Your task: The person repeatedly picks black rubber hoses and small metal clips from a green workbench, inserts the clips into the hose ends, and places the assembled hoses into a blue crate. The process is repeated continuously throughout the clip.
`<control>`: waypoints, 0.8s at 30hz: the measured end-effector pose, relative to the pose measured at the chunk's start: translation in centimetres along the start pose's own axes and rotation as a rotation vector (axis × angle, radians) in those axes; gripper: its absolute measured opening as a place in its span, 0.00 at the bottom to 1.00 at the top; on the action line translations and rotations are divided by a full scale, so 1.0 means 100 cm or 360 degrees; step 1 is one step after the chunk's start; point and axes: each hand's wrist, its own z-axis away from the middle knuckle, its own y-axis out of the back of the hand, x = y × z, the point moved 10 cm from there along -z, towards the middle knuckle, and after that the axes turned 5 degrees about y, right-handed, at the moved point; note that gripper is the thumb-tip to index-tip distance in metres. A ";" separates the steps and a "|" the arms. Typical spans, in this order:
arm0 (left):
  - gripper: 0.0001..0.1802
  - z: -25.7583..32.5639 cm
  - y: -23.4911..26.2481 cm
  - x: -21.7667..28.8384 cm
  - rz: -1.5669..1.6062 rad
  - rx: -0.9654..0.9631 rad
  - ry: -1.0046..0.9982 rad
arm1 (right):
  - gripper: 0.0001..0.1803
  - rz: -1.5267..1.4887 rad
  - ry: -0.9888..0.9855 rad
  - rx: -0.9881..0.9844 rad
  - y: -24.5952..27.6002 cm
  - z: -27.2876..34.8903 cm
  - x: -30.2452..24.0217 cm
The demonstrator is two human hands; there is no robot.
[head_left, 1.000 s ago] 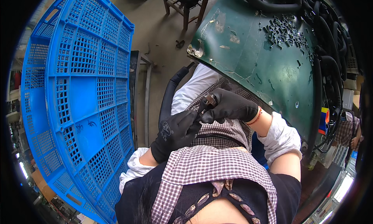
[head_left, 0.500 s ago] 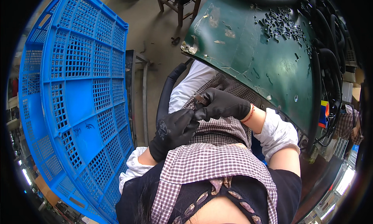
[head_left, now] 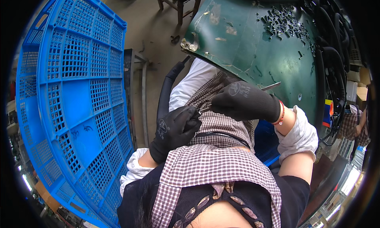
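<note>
My left hand, in a black glove, is closed, and a black foam-like tube runs away from it along my white-clothed leg. What its curled fingertips pinch is mostly hidden; a small shiny bit shows there. My right hand, also black-gloved, is closed round a metal hand tool with its back turned up. The tool's flat metal handle sticks out past the far side of the hand. Its narrow tip points at my left fingertips, touching or nearly so. Both hands are above my checked apron.
A green table stands ahead to the right, with several small metal clips scattered on it. Black tubes are piled along its right side. Tall blue crates stand on the left, beside a metal frame. A stool is beyond.
My right hand has turned over and moved right, so its back and the metal tool now show. The left hand stays closed in nearly the same place. The view has shifted slightly.
</note>
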 end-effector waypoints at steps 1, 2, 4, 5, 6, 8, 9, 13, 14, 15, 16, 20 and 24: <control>0.30 0.003 -0.003 -0.004 0.0028 -0.0014 -0.0006 | 0.07 0.0027 0.0001 -0.0043 -0.001 -0.002 -0.002; 0.30 0.004 -0.005 -0.006 0.0056 -0.0029 -0.0011 | 0.07 0.0054 0.0002 -0.0086 -0.002 -0.004 -0.004; 0.31 0.003 -0.006 -0.004 0.0086 -0.0033 -0.0077 | 0.07 0.0128 0.0007 -0.0139 -0.002 -0.007 -0.006; 0.31 0.002 -0.007 -0.002 0.0102 -0.0036 -0.0110 | 0.07 0.0165 0.0010 -0.0165 -0.003 -0.009 -0.007; 0.31 0.001 -0.009 0.001 0.0123 -0.0066 -0.0157 | 0.07 0.0227 -0.0004 -0.0248 -0.006 -0.011 -0.009; 0.32 -0.003 -0.011 0.010 0.0166 -0.0125 -0.0250 | 0.07 0.0349 -0.0031 -0.0413 -0.014 -0.018 -0.012; 0.29 -0.001 -0.015 0.006 0.0105 -0.0132 -0.0210 | 0.07 0.0321 -0.0039 -0.0399 -0.015 -0.020 -0.012; 0.23 0.004 -0.016 0.003 0.0001 -0.0136 -0.0152 | 0.08 0.0075 -0.0036 -0.0370 -0.027 -0.022 -0.005; 0.23 0.002 -0.012 0.007 0.0011 -0.0131 -0.0164 | 0.08 -0.0020 -0.0026 -0.0369 -0.028 -0.022 -0.003; 0.25 0.001 -0.011 0.009 0.0017 -0.0140 -0.0184 | 0.08 -0.0032 -0.0019 -0.0365 -0.028 -0.022 -0.002; 0.28 0.001 -0.011 0.010 0.0024 -0.0149 -0.0204 | 0.08 -0.0045 -0.0013 -0.0362 -0.028 -0.021 -0.001; 0.27 -0.005 -0.012 0.015 -0.0163 -0.0235 -0.0131 | 0.07 -0.0021 0.0115 -0.0140 -0.010 -0.006 0.003; 0.23 0.002 0.034 -0.028 -0.0304 0.0116 0.0215 | 0.08 0.0115 -0.0559 0.0271 0.077 0.031 0.027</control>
